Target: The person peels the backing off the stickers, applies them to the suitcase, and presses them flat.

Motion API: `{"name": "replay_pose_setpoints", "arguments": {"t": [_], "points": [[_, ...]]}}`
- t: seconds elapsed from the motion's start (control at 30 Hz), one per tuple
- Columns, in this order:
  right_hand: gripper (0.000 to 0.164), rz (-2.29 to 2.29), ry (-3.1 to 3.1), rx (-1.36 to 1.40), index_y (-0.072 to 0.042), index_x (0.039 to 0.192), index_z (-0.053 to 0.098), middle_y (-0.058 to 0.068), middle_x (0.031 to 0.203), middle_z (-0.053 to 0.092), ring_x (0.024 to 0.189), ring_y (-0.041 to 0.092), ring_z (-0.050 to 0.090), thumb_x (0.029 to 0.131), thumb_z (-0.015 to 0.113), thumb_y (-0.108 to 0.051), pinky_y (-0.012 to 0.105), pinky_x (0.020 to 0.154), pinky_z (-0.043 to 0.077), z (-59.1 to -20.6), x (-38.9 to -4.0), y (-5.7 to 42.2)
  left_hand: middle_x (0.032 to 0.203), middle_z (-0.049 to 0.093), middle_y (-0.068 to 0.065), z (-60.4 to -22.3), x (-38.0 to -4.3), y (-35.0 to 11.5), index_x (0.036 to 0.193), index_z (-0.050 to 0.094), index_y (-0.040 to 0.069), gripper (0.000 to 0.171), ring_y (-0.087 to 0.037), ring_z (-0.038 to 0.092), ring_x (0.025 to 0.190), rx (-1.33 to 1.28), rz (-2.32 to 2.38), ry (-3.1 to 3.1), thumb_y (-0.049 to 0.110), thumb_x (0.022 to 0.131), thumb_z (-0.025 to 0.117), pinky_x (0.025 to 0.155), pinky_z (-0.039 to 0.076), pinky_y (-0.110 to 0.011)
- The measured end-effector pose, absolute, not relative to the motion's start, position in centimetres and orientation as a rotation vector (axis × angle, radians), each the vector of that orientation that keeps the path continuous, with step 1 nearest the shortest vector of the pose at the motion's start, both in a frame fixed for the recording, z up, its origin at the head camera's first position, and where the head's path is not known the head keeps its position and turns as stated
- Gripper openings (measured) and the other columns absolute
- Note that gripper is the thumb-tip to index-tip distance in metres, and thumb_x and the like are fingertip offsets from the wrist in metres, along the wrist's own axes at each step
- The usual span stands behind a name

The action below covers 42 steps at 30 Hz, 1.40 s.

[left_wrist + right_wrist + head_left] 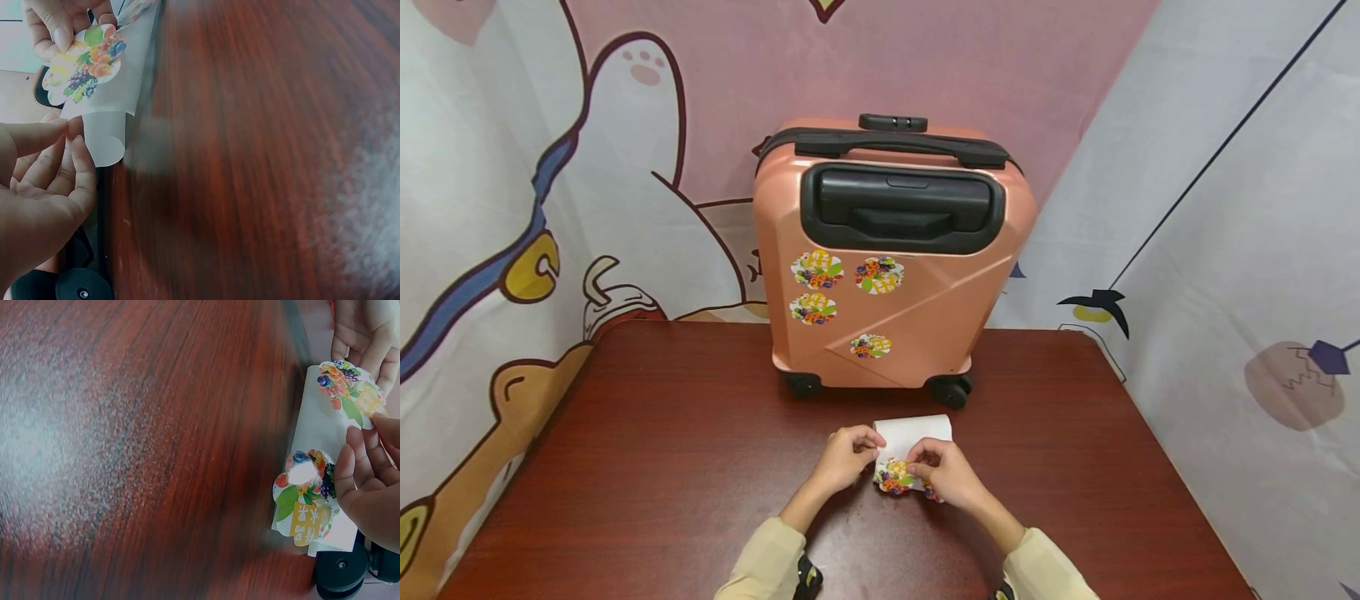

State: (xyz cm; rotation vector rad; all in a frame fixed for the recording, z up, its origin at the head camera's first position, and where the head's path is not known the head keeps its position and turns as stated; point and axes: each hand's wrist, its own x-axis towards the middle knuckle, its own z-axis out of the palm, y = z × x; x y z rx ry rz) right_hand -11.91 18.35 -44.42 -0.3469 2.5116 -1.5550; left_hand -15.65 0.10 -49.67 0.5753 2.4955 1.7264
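A strip of white backing paper [912, 428] stands over the table before the suitcase, one end rolled. My left hand [847, 457] pinches the paper's left edge between thumb and finger. On the strip's lower part is a scalloped fruit sticker [893, 477]; my right hand [949, 473] pinches its edge, plain in the right wrist view. Whether the whole sticker has come off the paper I cannot tell. A second fruit sticker [306, 500] lies on the strip, partly behind the right hand in the head view.
An upright rose-gold suitcase [925, 308] stands at the back of the dark red wooden table [685, 450]. Several fruit stickers are on its front, one being the lower sticker [871, 347]. Black wheels [951, 390] rest on the table. A patterned cloth [1045, 83] hangs behind.
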Motion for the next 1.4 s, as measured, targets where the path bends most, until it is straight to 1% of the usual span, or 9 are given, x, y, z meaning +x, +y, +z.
{"name": "replay_pose_setpoints", "arguments": {"t": [0.3, 0.6, 0.7, 0.8, 0.9, 1.03, 1.13, 1.3, 1.4], "points": [[0.004, -1.547, 2.524, -0.351, 0.008, 0.078, 0.058, 0.019, 0.073, 0.058, 0.062, 0.017, 0.051, 0.08, 0.062, 0.008, 0.02, 0.054, 0.041, -44.3, -12.0, 18.6, 0.077, 0.065, -0.009, -49.8, -15.6, -0.2, 0.082, 0.066, -0.001, 0.01, -0.018, 0.06, 0.07, 0.593, 1.692, 2.505, -0.008, 0.077, 0.061, 0.059, 0.046, -0.021], [0.004, -1.554, 2.535, -0.358, 0.01, 0.078, 0.059, 0.018, 0.072, 0.057, 0.062, 0.013, 0.049, 0.079, 0.062, 0.009, 0.02, 0.055, 0.041, -43.9, -12.4, 18.7, 0.081, 0.066, -0.012, -49.9, -15.9, -0.9, 0.084, 0.065, -0.002, 0.007, -0.026, 0.062, 0.064, 0.564, 1.766, 2.47, -0.006, 0.079, 0.062, 0.053, 0.048, -0.021], [0.004, -1.554, 2.54, -0.362, 0.009, 0.077, 0.059, 0.019, 0.07, 0.057, 0.06, 0.013, 0.049, 0.078, 0.063, 0.009, 0.02, 0.054, 0.041, -43.8, -12.5, 18.8, 0.081, 0.064, -0.009, -49.6, -16.1, -1.3, 0.083, 0.066, 0.0, 0.006, -0.022, 0.061, 0.062, 0.546, 1.749, 2.517, -0.003, 0.079, 0.064, 0.054, 0.048, -0.022], [0.004, -1.558, 2.545, -0.366, 0.009, 0.077, 0.059, 0.019, 0.07, 0.057, 0.06, 0.014, 0.05, 0.078, 0.063, 0.009, 0.02, 0.053, 0.041, -43.6, -12.6, 18.8, 0.08, 0.061, -0.005, -49.2, -16.2, -1.5, 0.083, 0.066, 0.003, 0.005, -0.016, 0.059, 0.063, 0.531, 1.709, 2.565, 0.0, 0.079, 0.066, 0.056, 0.048, -0.022], [0.004, -1.564, 2.544, -0.36, 0.009, 0.077, 0.058, 0.02, 0.07, 0.058, 0.06, 0.015, 0.05, 0.079, 0.062, 0.009, 0.022, 0.053, 0.042, -43.4, -12.7, 18.8, 0.078, 0.062, -0.005, -48.9, -16.3, -1.5, 0.084, 0.066, 0.003, 0.004, -0.021, 0.06, 0.061, 0.512, 1.712, 2.526, 0.001, 0.08, 0.065, 0.052, 0.047, -0.022], [0.004, -1.566, 2.55, -0.35, 0.009, 0.077, 0.058, 0.02, 0.071, 0.058, 0.059, 0.014, 0.05, 0.079, 0.061, 0.009, 0.023, 0.053, 0.043, -43.1, -12.8, 18.9, 0.076, 0.064, -0.01, -48.7, -16.1, -1.2, 0.086, 0.065, -0.001, 0.005, -0.033, 0.06, 0.059, 0.512, 1.766, 2.434, 0.0, 0.081, 0.063, 0.046, 0.046, -0.023], [0.004, -1.564, 2.562, -0.352, 0.009, 0.077, 0.058, 0.019, 0.071, 0.058, 0.059, 0.013, 0.049, 0.079, 0.061, 0.009, 0.022, 0.053, 0.043, -42.8, -12.9, 18.9, 0.077, 0.065, -0.01, -48.6, -16.0, -0.9, 0.086, 0.065, -0.001, 0.005, -0.034, 0.06, 0.06, 0.52, 1.795, 2.399, 0.0, 0.081, 0.064, 0.046, 0.046, -0.023], [0.004, -1.596, 2.562, -0.352, 0.009, 0.078, 0.059, 0.017, 0.071, 0.058, 0.058, 0.017, 0.051, 0.079, 0.062, 0.009, 0.021, 0.052, 0.041, -43.2, -13.3, 19.1, 0.077, 0.065, -0.009, -48.8, -15.7, -0.6, 0.085, 0.065, 0.0, 0.005, -0.033, 0.061, 0.062, 0.555, 1.794, 2.376, 0.004, 0.081, 0.065, 0.048, 0.047, -0.023], [0.005, -1.608, 2.561, -0.334, 0.006, 0.077, 0.06, 0.012, 0.069, 0.058, 0.058, 0.017, 0.052, 0.079, 0.063, 0.008, 0.021, 0.052, 0.042, -44.2, -13.8, 19.4, 0.075, 0.064, -0.008, -48.9, -15.7, -0.4, 0.084, 0.065, 0.0, 0.005, -0.028, 0.061, 0.062, 0.573, 1.779, 2.379, 0.004, 0.081, 0.066, 0.049, 0.047, -0.022]]}}
